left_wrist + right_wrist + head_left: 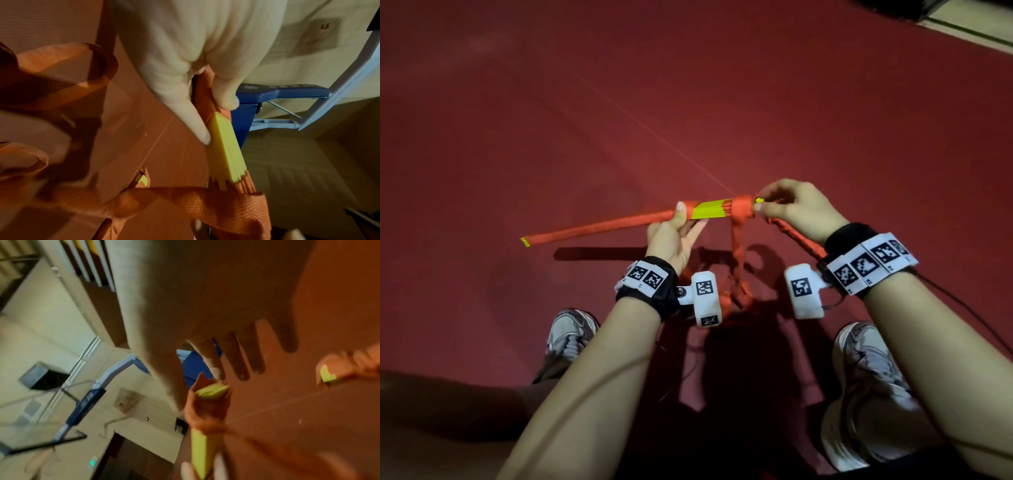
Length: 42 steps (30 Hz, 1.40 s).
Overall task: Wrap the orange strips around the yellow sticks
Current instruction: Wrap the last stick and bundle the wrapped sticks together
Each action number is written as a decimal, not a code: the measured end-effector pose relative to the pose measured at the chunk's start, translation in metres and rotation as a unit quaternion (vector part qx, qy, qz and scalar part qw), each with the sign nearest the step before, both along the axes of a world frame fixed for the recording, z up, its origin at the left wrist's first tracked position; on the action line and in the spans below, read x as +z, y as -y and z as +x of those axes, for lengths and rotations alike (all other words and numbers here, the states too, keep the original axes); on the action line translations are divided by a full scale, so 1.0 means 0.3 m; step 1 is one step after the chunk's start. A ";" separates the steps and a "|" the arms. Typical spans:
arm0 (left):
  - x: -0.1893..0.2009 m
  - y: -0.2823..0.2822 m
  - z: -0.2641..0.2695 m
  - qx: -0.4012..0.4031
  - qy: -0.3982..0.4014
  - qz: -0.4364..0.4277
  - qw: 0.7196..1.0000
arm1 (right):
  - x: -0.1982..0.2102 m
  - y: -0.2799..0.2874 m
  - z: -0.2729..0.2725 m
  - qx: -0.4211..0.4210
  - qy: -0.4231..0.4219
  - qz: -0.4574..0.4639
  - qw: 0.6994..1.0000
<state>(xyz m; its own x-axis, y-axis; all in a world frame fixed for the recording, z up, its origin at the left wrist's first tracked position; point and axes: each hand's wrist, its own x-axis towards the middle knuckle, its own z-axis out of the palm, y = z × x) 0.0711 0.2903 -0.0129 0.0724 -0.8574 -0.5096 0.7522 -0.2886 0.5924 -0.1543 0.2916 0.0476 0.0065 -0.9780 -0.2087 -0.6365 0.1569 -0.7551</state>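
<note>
Now left hand (674, 236) grips yellow sticks (709, 209); right hand (796, 209) pinches orange strip (739, 219) at bundle's end.

yellow sticks (708, 209): a tight bundle of thin yellow sticks, held roughly level above the red floor, its left end a little nearer; bare yellow showed only in a short middle stretch and at both end tips.
orange strip (743, 209): textured orange band wound thickly round the bundle near its right end; left of the bare stretch the wrapping covered the bundle out to its far-left tip.
loose tail (738, 253): hung down from the thick winding towards the floor, bunching at the bottom.
second strand (796, 238): ran from the right end down to the right.
</note>
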 end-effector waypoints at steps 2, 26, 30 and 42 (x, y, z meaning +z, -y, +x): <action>0.001 -0.004 -0.013 -0.013 0.010 -0.010 1.000 | -0.008 -0.019 0.051 0.040 0.074 0.015 0.996; 0.009 0.006 0.018 0.015 0.010 -0.016 1.000 | -0.089 -0.013 0.001 -0.246 0.073 0.134 0.957; 0.002 -0.006 0.000 0.007 -0.003 -0.012 1.000 | -0.082 -0.039 0.044 -0.118 0.031 0.020 0.992; -0.009 -0.019 0.018 0.037 0.055 -0.008 0.998 | -0.041 -0.051 0.082 -0.164 0.401 0.165 0.886</action>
<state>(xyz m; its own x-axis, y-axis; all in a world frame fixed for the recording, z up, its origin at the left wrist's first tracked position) 0.0766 0.2960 -0.0155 0.1912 -0.8555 -0.4813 0.7009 -0.2243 0.6770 -0.1296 0.3069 0.0353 0.0098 -0.8416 -0.5400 0.2054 0.5302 -0.8226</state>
